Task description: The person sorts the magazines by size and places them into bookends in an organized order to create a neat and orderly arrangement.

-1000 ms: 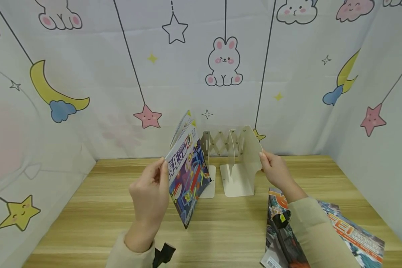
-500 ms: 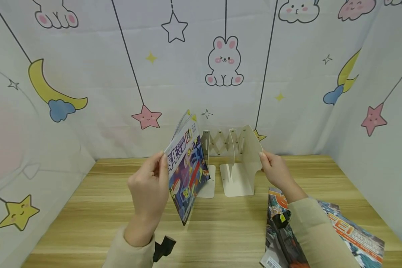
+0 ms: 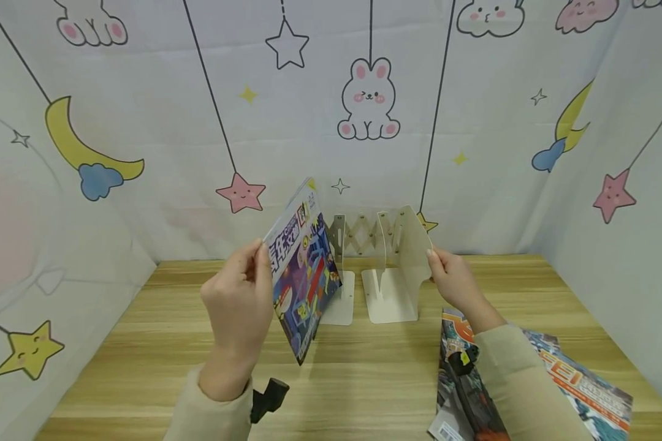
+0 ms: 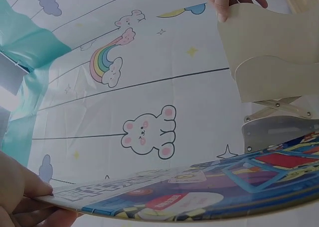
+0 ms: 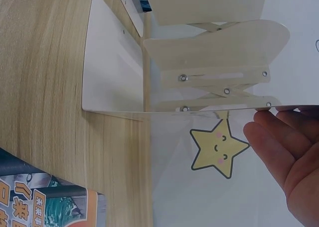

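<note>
My left hand (image 3: 237,300) pinches the left edge of a colourful magazine (image 3: 309,278) with a purple and blue cover, held tilted above the table. A second thin edge shows behind its top. My right hand (image 3: 458,285) grips the outer edge of the right panel of an expandable cream metal bookend (image 3: 394,300), thumb on one side and fingers on the other. The bookend stands upright, its panels joined by crisscross links (image 5: 227,91). Its left panel is partly hidden behind the magazine. In the left wrist view the magazine (image 4: 199,194) spans the bottom, below the bookend (image 4: 274,53).
Several magazines (image 3: 590,386) lie at the front right of the wooden table (image 3: 364,380), partly under the right forearm. A white curtain (image 3: 309,135) printed with rabbits and stars hangs behind and at the sides.
My left hand has shifted slightly left and up with the magazine. The top edges behind the cover, spread apart before, now lie closer together. My right hand stays on the bookend.
</note>
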Motion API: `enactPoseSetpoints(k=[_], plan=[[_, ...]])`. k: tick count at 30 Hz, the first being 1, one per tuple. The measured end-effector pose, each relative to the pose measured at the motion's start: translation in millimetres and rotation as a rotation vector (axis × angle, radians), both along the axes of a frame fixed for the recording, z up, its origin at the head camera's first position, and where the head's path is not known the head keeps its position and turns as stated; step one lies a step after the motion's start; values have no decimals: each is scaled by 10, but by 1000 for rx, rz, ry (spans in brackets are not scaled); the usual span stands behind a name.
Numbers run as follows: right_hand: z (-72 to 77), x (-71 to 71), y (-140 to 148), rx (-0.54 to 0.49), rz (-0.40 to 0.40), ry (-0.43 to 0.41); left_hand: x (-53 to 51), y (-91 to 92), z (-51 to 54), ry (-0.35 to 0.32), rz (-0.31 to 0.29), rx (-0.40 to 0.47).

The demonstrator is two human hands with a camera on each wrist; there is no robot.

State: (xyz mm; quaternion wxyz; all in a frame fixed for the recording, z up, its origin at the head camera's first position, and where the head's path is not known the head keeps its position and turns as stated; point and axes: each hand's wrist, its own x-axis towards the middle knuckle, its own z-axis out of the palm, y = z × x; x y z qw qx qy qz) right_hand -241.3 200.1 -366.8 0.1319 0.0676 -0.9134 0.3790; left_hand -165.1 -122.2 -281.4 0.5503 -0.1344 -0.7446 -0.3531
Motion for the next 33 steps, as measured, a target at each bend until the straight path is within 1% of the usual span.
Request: enactPoseSetpoints(k=[3,7,11,14,18,20,24,28,30,33], plan=[[0,-8,4,1,-1,5,-8,-1,21,5,-5,4],[-4,-18,4,6,1,-8,-34,12,-5,-1,-17,5],[-14,-27,-1,7,-2,-28,-60,31,-75,-17,-24,-7],[-15,-32,-3,2,-3,-25,-69,41,-139,-32,-28,-28],[-7,-32,-5,-3,3,-20,-78,56,-242,-14,-33,-41],[-8,-33,-5,-3,5,-21,-82,68,-294,6,-37,-36],[-9,-24,-5,-4,10,-26,-60,90,-368,7,-46,-25],[-13,-17,-5,-9,12,-27,-34,105,-392,-18,-64,-15],[-12,-13,-5,-13,12,-28,-20,109,-392,-38,-75,-9],[-13,-11,2,-19,12,-32,-7,114,-387,-49,-88,-1]])
